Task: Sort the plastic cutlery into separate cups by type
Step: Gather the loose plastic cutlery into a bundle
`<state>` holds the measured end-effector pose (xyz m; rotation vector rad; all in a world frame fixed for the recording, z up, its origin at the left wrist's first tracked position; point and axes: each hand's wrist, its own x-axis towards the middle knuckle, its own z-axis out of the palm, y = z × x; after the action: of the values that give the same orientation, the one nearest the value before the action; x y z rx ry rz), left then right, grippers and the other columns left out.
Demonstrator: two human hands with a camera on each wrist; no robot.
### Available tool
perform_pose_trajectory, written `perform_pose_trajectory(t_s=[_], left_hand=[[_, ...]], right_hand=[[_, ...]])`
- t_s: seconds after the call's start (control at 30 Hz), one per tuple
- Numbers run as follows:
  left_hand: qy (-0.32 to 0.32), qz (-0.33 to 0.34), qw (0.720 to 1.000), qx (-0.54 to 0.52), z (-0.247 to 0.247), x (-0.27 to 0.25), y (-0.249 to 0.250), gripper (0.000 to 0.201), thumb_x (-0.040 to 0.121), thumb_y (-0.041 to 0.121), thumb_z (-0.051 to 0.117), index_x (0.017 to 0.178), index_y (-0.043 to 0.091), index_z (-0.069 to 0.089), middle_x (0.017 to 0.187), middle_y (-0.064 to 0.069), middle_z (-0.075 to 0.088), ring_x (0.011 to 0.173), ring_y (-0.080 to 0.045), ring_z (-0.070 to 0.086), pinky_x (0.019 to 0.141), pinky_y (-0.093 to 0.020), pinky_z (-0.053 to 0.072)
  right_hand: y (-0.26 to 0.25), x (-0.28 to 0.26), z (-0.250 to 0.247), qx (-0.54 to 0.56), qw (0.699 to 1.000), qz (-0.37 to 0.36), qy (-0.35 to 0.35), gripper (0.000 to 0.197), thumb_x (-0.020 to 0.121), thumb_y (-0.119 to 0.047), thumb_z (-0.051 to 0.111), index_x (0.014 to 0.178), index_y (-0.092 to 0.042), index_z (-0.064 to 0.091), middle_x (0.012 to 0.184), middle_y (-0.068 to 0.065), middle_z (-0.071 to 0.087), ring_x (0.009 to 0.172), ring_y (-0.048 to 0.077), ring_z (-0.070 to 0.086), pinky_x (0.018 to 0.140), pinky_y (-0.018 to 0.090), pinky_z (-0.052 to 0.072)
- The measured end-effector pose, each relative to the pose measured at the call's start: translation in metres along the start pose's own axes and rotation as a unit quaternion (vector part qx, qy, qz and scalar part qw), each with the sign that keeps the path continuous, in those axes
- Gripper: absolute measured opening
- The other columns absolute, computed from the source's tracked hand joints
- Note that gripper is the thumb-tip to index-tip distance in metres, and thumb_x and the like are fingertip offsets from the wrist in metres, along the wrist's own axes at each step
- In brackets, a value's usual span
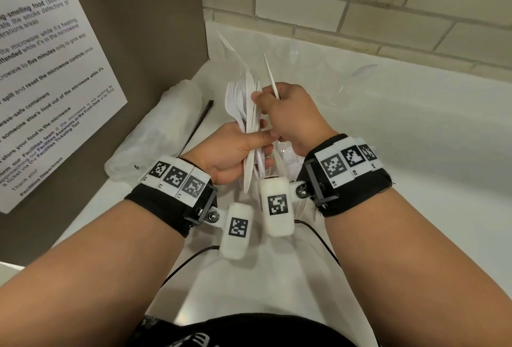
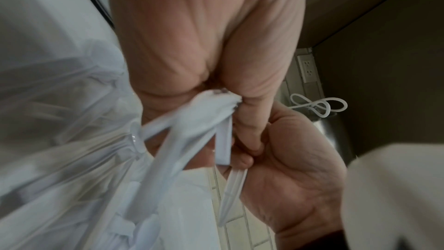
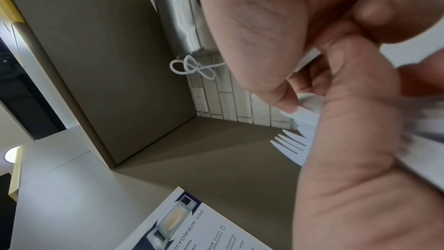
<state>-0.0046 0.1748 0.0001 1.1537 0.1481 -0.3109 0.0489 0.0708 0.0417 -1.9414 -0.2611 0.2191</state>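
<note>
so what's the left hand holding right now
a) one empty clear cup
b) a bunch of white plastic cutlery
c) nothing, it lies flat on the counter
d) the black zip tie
b: in the head view the left hand has its fingers and thumb curled round a bunch of white plastic cutlery, fork tines fanning out above it, while the right hand pinches a single piece.

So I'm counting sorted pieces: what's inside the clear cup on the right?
One white utensil head shows above the cup; its type is unclear, and the glare hides anything lower.
</note>
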Motion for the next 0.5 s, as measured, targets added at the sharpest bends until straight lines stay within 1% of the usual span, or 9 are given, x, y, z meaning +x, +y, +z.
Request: perform_pose_trajectory(t_s=[0.07,0.1,0.17,0.23,0.27,0.33,0.4,0.43,0.5], left_hand=[[0.005,-0.005,1.0,-0.01,0.0,0.0014,-0.0008,0.036,0.073,0.01,0.07,0.106,0.005,0.054,0.066,-0.002,0.06,0.059,-0.013,0.048,0.054,-0.029,0.051],[0.008,-0.007,1.0,-0.011,0.0004,0.0021,-0.0011,0.033,0.078,0.007,0.068,0.107,0.005,0.052,0.066,-0.002,0.06,0.059,-0.013,0.046,0.053,-0.028,0.049],[0.013,-0.006,1.0,0.004,0.0011,0.0019,-0.0006,0.013,0.087,0.001,0.06,0.099,0.004,0.056,0.067,0.0,0.06,0.058,-0.012,0.045,0.052,-0.026,0.046],[0.008,-0.003,1.0,0.02,0.0001,0.0016,-0.0006,0.01,0.083,0.003,0.064,0.091,0.007,0.06,0.068,-0.001,0.057,0.057,-0.011,0.046,0.052,-0.025,0.046],[0.002,0.001,1.0,0.021,-0.0004,0.0008,-0.0005,0.012,0.078,0.007,0.067,0.089,0.007,0.061,0.066,-0.001,0.058,0.057,-0.011,0.049,0.052,-0.025,0.048],[-0.015,0.008,1.0,0.005,-0.0021,-0.0011,-0.0006,0.011,0.08,0.013,0.064,0.088,0.006,0.062,0.063,0.0,0.063,0.057,-0.011,0.053,0.057,-0.026,0.051],[-0.026,0.012,0.999,-0.02,-0.0041,-0.0018,-0.0018,0.019,0.09,0.021,0.053,0.091,0.004,0.061,0.063,0.0,0.066,0.06,-0.011,0.055,0.061,-0.027,0.053],[-0.021,0.015,0.999,-0.026,-0.0049,-0.0011,-0.0028,0.025,0.093,0.026,0.049,0.092,0.004,0.061,0.065,0.0,0.067,0.061,-0.012,0.056,0.063,-0.028,0.054],[-0.002,0.013,0.999,-0.039,-0.0063,0.0013,-0.0033,0.035,0.098,0.032,0.042,0.09,0.009,0.067,0.068,-0.002,0.067,0.062,-0.012,0.058,0.066,-0.031,0.055]], right_hand=[[-0.0008,0.0001,-0.0001,0.013,1.0,0.008,0.001,0.019,0.094,-0.025,0.054,0.085,-0.009,0.059,0.071,0.002,0.056,0.057,0.014,0.053,0.051,0.023,0.038],[-0.0006,-0.0001,0.0007,0.01,1.0,0.001,0.0,0.024,0.092,-0.032,0.058,0.085,-0.008,0.059,0.07,0.002,0.056,0.059,0.015,0.054,0.053,0.025,0.041],[0.0021,0.0004,0.0028,-0.016,1.0,-0.022,-0.007,0.032,0.084,-0.041,0.069,0.079,-0.012,0.057,0.071,0.002,0.058,0.067,0.02,0.062,0.063,0.031,0.051],[0.0037,0.0012,0.0031,-0.028,0.999,-0.032,-0.012,0.025,0.084,-0.033,0.071,0.076,-0.014,0.058,0.072,0.003,0.061,0.071,0.024,0.065,0.069,0.035,0.054],[0.0038,0.0016,0.0024,-0.021,0.999,-0.029,-0.012,0.022,0.086,-0.029,0.069,0.08,-0.009,0.06,0.073,0.005,0.062,0.071,0.023,0.064,0.069,0.036,0.054],[0.0039,0.003,0.0006,0.006,1.0,-0.004,-0.008,0.023,0.092,-0.025,0.061,0.091,-0.002,0.061,0.071,0.006,0.058,0.065,0.022,0.058,0.057,0.032,0.05],[0.0032,0.0019,-0.0005,0.052,0.998,0.022,-0.01,0.017,0.096,-0.021,0.054,0.09,-0.006,0.059,0.066,0.003,0.054,0.053,0.017,0.053,0.043,0.023,0.04],[0.0032,0.0012,-0.0004,0.066,0.997,0.03,-0.014,0.015,0.097,-0.019,0.052,0.09,-0.008,0.058,0.066,0.003,0.055,0.049,0.015,0.051,0.039,0.02,0.037],[0.0045,0.0008,0.0003,0.081,0.996,0.037,-0.019,0.013,0.099,-0.019,0.049,0.096,-0.008,0.057,0.072,0.005,0.057,0.049,0.016,0.051,0.035,0.018,0.035]])
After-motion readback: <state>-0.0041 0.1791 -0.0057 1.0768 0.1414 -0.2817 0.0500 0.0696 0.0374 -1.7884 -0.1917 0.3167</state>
